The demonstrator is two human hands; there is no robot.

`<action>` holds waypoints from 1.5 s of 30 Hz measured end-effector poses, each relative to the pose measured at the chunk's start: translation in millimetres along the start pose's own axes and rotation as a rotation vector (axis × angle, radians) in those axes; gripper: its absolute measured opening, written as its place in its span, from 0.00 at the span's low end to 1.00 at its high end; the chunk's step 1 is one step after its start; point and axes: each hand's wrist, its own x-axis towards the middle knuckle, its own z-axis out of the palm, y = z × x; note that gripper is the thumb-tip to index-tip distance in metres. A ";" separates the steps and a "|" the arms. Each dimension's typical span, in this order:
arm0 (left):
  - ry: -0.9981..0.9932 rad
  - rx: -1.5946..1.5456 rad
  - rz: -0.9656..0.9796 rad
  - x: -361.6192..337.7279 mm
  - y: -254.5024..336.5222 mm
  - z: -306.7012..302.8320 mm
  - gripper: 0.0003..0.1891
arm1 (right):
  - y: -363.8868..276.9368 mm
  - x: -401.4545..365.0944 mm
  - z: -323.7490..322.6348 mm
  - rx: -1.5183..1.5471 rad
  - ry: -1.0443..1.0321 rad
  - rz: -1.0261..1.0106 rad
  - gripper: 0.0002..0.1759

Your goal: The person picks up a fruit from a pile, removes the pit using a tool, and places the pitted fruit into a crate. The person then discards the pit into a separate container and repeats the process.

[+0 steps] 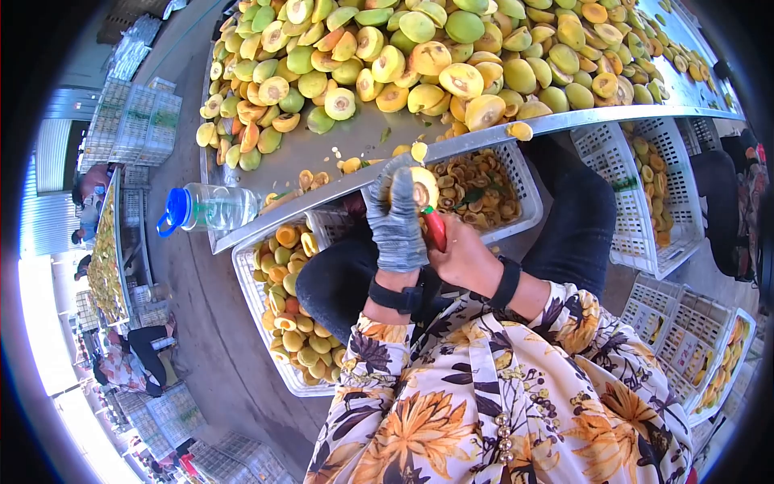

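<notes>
My left hand (397, 218), in a grey striped glove, is closed around a peach half (424, 189) with its cut face and pit area turned to the right. My bare right hand (468, 256) grips a red-handled tool (436, 231); its tip meets the lower edge of the peach half, and the working end cannot be made out. Both hands are above my lap, close to the metal edge of the table (322, 181). Below and behind them stands a white crate (528, 194) with small cut pieces and pits (472, 189).
Halved peaches (451, 48) are heaped on the table. A water bottle (218, 207) with a blue lid stands at its left corner. Crates of peach halves (298, 315) flank my legs, with another crate (645, 194) on the right. People (137, 355) sit far left near stacked crates (133, 121).
</notes>
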 end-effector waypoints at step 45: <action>-0.104 -0.369 -0.464 10.6 34.2 -14.1 0.19 | -12.3 23.1 -16.4 1.124 -1.020 0.778 0.07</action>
